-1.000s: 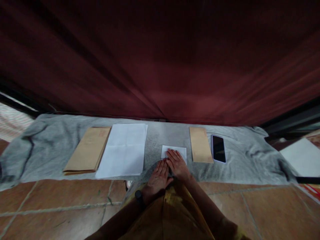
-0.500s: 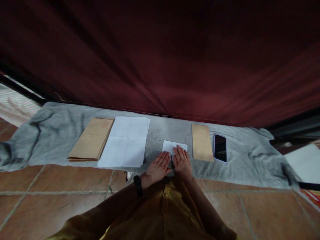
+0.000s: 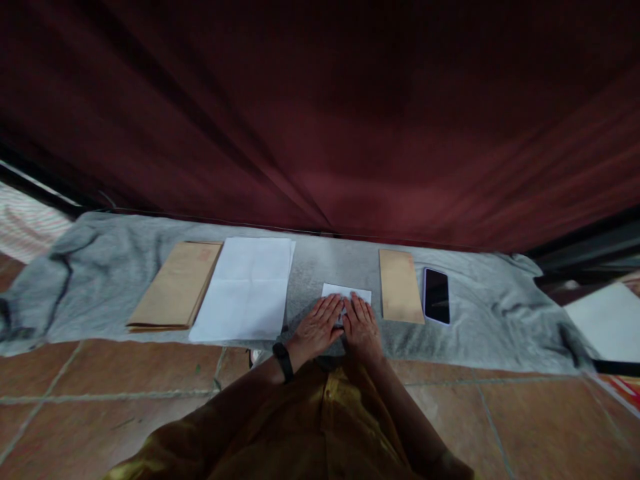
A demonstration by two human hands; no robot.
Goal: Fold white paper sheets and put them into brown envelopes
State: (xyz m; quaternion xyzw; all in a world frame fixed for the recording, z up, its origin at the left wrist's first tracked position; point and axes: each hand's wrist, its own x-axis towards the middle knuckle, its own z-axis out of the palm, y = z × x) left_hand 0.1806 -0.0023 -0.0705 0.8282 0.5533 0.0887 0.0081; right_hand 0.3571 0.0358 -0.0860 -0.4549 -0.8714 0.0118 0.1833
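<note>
Grey cloth (image 3: 100,293) lies spread over the tiled floor (image 3: 100,400), soft and wrinkled, bunched at both ends. Far left on it: stack of brown envelopes (image 3: 175,295), flat, rectangular, kraft paper. Just beside it on the right, touching or slightly overlapping: stack of white sheets (image 3: 245,288), larger, with faint fold creases.

Centre: small folded white paper (image 3: 345,291) on the cloth, right in front of the person, between the white sheets and a single brown envelope. Nothing blocks the way to it; only its far edge shows, the rest is under the hands.

Left hand (image 3: 319,325) flat, palm down, fingers spread narrow and stretched forward, fingertips on the near-left part of the folded paper. Black band (image 3: 283,361) on the left wrist. Right hand (image 3: 361,322) also flat, palm down, fingers close together, pressing on the paper's right part. Hands side by side, nearly touching; neither grips anything, both press. Forearms come up from the bottom, sleeves dark brown, mustard garment (image 3: 340,427) between them.

Right of the hands: single brown envelope (image 3: 400,295), narrow, upright rectangle, near but apart from the paper. Just beside it: phone (image 3: 437,296), dark glossy screen, pale rim, face up.

Behind everything: dark red curtain (image 3: 320,120), heavy folds, down to the cloth's far edge. Far right edge: white sheet (image 3: 605,320) off the cloth.
</note>
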